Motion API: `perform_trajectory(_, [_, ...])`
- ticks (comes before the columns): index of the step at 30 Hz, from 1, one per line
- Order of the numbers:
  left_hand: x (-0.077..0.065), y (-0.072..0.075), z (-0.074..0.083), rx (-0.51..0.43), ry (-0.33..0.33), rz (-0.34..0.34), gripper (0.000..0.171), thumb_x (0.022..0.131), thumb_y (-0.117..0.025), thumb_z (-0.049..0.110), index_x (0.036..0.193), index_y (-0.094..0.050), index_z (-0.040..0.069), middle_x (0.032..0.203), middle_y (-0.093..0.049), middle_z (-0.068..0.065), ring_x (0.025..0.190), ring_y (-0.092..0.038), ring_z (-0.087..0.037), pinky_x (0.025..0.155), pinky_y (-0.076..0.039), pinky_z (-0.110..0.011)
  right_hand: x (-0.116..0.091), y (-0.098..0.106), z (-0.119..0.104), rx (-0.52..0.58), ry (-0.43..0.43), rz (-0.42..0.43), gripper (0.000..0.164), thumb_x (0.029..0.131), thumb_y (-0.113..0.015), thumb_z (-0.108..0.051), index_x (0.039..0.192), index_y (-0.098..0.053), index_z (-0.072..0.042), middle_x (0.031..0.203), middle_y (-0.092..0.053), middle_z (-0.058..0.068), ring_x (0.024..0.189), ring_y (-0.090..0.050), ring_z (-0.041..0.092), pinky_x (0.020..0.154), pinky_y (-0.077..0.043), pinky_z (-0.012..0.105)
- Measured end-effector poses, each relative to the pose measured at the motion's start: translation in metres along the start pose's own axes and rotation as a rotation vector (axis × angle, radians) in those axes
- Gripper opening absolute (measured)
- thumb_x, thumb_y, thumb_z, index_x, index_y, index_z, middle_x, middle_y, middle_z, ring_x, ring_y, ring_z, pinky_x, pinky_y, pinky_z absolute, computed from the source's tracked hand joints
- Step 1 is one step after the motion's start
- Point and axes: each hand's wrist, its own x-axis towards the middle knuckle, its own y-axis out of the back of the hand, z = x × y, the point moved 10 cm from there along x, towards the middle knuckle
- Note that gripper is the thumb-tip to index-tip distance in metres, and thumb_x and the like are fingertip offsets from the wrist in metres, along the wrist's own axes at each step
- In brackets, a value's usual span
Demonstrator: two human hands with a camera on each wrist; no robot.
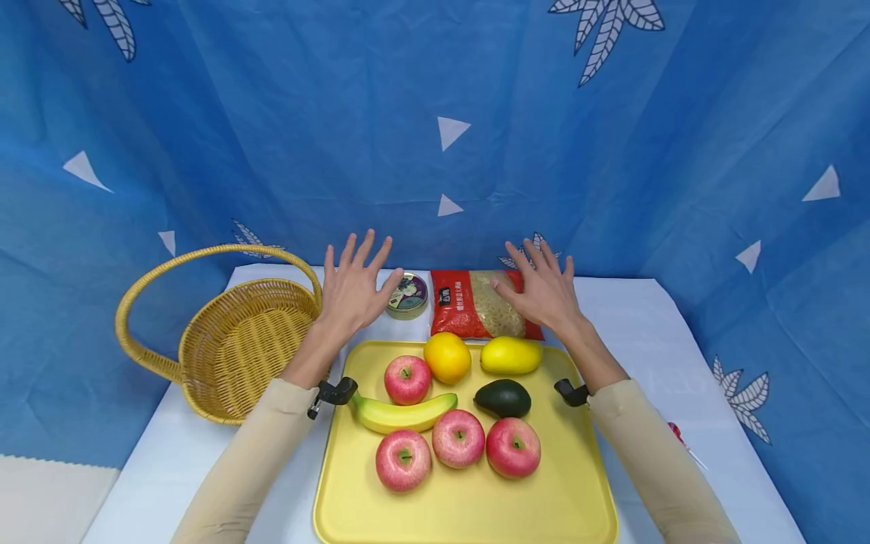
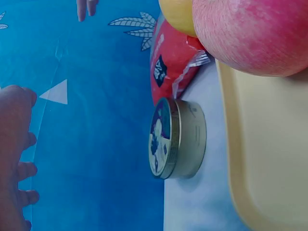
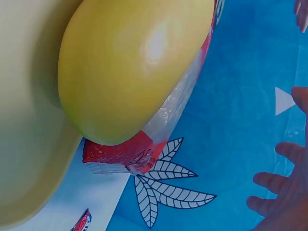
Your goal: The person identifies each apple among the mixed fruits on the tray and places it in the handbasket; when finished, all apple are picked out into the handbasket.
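Note:
My left hand (image 1: 356, 285) is held up with its fingers straight and spread, between the wicker basket (image 1: 192, 344) and a round tin (image 1: 408, 296). Nothing is in it. Fingers also spread, my right hand (image 1: 541, 291) overlaps the right part of a red bag (image 1: 454, 302) with a clear window in the head view. Below both hands lies a yellow tray (image 1: 462, 514) carrying several red apples (image 1: 459, 439), a banana (image 1: 408, 414), an orange (image 1: 447, 357), a yellow mango (image 1: 511, 355) and a dark green avocado (image 1: 503, 398). In the right wrist view the mango looms large.
A white cloth (image 1: 652, 325) covers the table. The basket's tall handle (image 1: 146, 287) rises at the left. A small red-wrapped lollipop (image 1: 676, 432) lies beside my right forearm. Behind the table hangs a blue curtain (image 1: 340, 136) with leaf prints.

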Motion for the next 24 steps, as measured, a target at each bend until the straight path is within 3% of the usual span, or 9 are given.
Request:
perform_trajectory(11, [-0.017, 0.020, 0.013, 0.010, -0.095, 0.046, 0.069, 0.100, -0.029, 0.071, 0.159, -0.028, 0.035, 0.167, -0.023, -0.003, 0.154, -0.015, -0.033, 0.120, 0.000, -0.062, -0.022, 0.013, -0.017, -0.027, 0.117, -0.012, 0.080, 0.091, -0.056, -0.067, 0.159, -0.031, -0.032, 0.166, -0.022, 0.011, 0.154, -0.009, 0.038, 0.114, 0.001, 0.074])
perform_trajectory(18, [-0.030, 0.046, 0.023, -0.052, -0.158, 0.109, 0.064, 0.101, -0.039, 0.064, 0.157, -0.033, 0.034, 0.165, -0.027, -0.001, 0.153, -0.019, -0.031, 0.122, 0.000, -0.059, -0.039, 0.021, -0.023, -0.021, 0.212, -0.015, 0.079, 0.092, -0.057, -0.065, 0.158, -0.035, -0.030, 0.165, -0.025, 0.011, 0.153, -0.011, 0.039, 0.113, -0.003, 0.074])
perform_trajectory(24, [-0.045, 0.073, 0.020, -0.091, -0.209, 0.203, 0.060, 0.101, -0.051, 0.054, 0.154, -0.041, 0.030, 0.162, -0.034, -0.002, 0.152, -0.023, -0.029, 0.122, -0.006, -0.058, -0.056, 0.023, -0.031, -0.016, 0.302, -0.035, 0.079, 0.089, -0.062, -0.063, 0.156, -0.040, -0.027, 0.163, -0.031, 0.011, 0.151, -0.019, 0.040, 0.113, -0.009, 0.074])
